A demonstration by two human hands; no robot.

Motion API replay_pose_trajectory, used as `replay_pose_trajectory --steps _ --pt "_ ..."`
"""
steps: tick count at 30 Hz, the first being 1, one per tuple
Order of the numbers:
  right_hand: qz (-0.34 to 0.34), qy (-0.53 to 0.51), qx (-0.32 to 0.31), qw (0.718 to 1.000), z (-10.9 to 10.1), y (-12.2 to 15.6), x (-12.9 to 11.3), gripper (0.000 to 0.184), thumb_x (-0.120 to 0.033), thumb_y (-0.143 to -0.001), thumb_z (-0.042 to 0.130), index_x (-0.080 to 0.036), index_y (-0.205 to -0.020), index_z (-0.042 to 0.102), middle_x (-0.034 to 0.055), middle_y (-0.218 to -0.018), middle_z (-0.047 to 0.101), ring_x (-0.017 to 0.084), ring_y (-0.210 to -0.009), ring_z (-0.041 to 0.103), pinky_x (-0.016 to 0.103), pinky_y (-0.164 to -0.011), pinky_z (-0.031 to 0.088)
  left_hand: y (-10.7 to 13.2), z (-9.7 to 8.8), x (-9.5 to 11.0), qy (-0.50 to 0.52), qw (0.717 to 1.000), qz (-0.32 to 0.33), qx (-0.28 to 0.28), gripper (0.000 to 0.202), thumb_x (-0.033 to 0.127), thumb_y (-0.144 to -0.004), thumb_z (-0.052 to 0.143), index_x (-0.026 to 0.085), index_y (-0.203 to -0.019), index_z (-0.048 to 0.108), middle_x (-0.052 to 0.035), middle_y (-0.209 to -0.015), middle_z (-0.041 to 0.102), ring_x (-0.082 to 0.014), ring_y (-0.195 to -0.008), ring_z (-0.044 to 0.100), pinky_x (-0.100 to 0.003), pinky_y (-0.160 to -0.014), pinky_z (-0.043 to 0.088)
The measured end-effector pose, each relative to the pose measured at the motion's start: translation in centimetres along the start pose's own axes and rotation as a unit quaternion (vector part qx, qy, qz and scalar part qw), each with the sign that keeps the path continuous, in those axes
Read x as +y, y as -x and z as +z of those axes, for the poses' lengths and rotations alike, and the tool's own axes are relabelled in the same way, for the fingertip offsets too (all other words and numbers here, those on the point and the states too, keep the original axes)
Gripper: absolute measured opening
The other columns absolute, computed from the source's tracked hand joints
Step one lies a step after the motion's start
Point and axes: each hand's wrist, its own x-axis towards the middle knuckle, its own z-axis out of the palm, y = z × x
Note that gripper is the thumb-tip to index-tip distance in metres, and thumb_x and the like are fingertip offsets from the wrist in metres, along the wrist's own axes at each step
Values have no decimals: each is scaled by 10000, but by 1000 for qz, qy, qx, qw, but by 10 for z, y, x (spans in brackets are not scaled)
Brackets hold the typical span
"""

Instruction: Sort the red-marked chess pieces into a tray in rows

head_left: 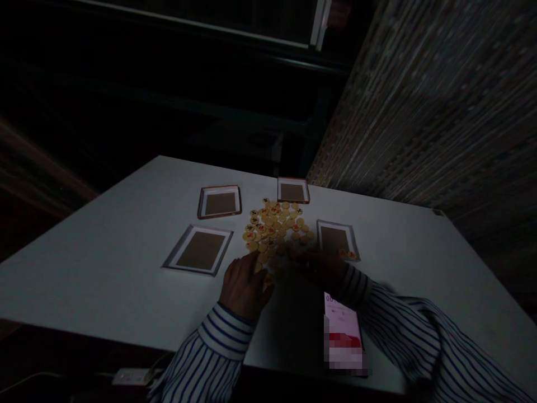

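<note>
A loose pile of round xiangqi pieces point(274, 224) lies mid-table, some showing red or black characters and others plain. At the pile's near-left edge is my left hand point(242, 285), its fingers apart and bent down onto the nearest pieces, the thumb held to the side. My right hand point(323, 266) reaches in from the right, its fingertips at the pile's near-right edge. Deep shadow hides its fingers, so whether they pinch a piece is unclear. Just beyond that hand, the right tray point(356, 240) holds two red-marked pieces point(347, 254) in its near corner.
Three more shallow trays stand around the pile: near left point(178, 249), far left point(201, 202) and far right point(308, 193). A lit phone point(344, 341) lies by my right forearm. A bead curtain point(403, 112) hangs past the white table point(126, 224). A power strip point(131, 376) is below.
</note>
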Motion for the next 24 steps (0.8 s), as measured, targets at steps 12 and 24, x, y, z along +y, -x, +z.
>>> replay_pose_trajectory --steps 12,24 --pt "-36 21 -20 999 -7 -14 -9 239 -192 -800 525 -170 -1012 633 91 -924 628 149 -734 586 255 -625 446 -26 -13 -40 50 994 -73 59 274 304 -827 473 145 -1003 610 -104 -971 619 -214 -900 568 -368 -813 488" --pt "-42 32 -43 998 -7 -16 -10 228 -207 -805 533 -165 -1011 622 97 -911 641 161 -738 591 257 -619 436 -51 -11 -35 24 990 -103 -96 248 323 -827 460 176 -939 626 -91 -928 644 -242 -860 574 -400 -788 443"
